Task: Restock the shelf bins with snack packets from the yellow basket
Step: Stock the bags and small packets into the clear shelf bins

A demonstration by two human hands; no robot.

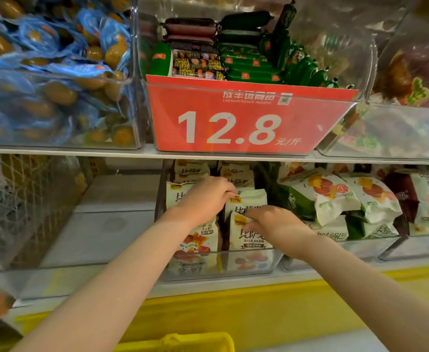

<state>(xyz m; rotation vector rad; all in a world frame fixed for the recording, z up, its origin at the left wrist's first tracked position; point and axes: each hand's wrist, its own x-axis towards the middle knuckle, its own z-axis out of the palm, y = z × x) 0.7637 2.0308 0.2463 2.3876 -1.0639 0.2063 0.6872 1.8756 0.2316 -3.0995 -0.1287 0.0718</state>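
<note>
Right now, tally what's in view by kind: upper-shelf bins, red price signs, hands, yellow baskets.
Upper-shelf bins: 3
Red price signs: 1
Hands: 2
Yellow baskets: 1
Total: 7

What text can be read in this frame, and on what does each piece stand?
"12.8" and "元/斤": red price sign on the upper middle bin.
"CHENGFENGYUN TRADING": top of the same sign.
"BISAJUAN": cream snack packet in the lower middle bin.
Print on the green sausages and the green-and-white packets: too small or blurred to read.
</note>
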